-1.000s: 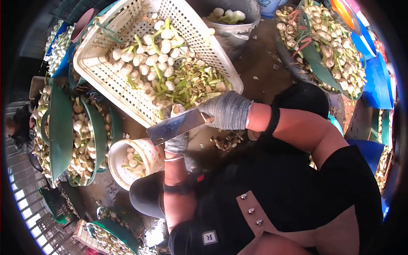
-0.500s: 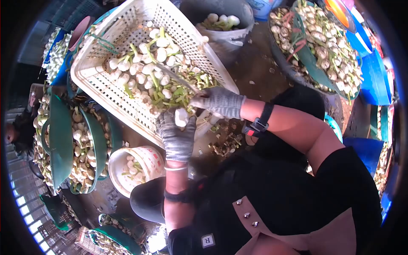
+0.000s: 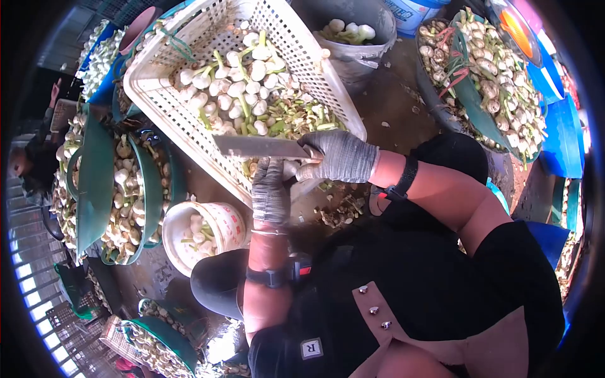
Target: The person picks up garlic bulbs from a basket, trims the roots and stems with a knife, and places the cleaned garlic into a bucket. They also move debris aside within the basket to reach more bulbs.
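Note:
My right hand (image 3: 340, 155), in a grey knit glove, grips a knife (image 3: 255, 147) whose broad flat blade points left over the near edge of a white plastic crate (image 3: 208, 156). Just below the blade, my gloved left hand (image 3: 271, 192) is closed around a garlic bulb (image 3: 290, 168), which is mostly hidden by the fingers of both hands. The hands are close together, with the right fingers at the bulb. Inside the crate lie garlic bulbs (image 3: 224, 101) with short green stems, beside a heap of cut stalks and peelings (image 3: 302, 110).
A white bucket (image 3: 236, 228) with garlic pieces stands left of my left arm. Behind the crate is a grey bucket (image 3: 353, 53) holding white bulbs. Full green tubs (image 3: 94, 189) stand at the left, and a heaped basket (image 3: 498, 88) at the right. Peelings (image 3: 340, 211) litter the floor.
The knife has turned so its flat side shows above my left hand. The bulb, plainly visible before, is now mostly covered as my right hand has come closer. The view has shifted slightly.

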### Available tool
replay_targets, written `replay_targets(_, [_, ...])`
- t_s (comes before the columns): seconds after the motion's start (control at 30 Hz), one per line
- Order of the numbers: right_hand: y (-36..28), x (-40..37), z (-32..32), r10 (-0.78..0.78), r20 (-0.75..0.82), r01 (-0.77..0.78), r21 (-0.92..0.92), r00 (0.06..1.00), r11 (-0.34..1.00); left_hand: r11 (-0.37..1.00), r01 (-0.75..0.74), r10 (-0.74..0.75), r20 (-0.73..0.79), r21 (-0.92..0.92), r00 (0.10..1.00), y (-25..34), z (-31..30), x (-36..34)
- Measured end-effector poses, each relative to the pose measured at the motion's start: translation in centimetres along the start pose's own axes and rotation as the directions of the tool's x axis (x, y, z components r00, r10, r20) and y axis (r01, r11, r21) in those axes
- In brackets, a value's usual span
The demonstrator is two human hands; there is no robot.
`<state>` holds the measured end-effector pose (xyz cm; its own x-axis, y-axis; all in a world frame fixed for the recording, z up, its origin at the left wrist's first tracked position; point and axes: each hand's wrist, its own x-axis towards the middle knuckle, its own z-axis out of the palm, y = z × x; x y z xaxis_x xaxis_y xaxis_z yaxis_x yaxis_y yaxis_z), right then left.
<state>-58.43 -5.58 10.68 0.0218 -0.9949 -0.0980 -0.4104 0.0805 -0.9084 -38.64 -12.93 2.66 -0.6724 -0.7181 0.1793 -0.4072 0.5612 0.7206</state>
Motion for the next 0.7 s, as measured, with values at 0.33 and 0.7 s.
replay_targets(0.33, [2.7,0.0,-1.8,0.045,-0.066,-0.067,-0.384,0.997,0.921,0.149,0.792,-0.327,-0.727,0.591,0.604,0.2,-16.0,-4.0])
replay_targets(0.7, [2.6,2.1,-0.1,-0.024,-0.044,0.016,-0.174,0.999,0.985,0.532,0.057,-0.556,0.297,0.845,0.776,-5.8,2.2,6.9])
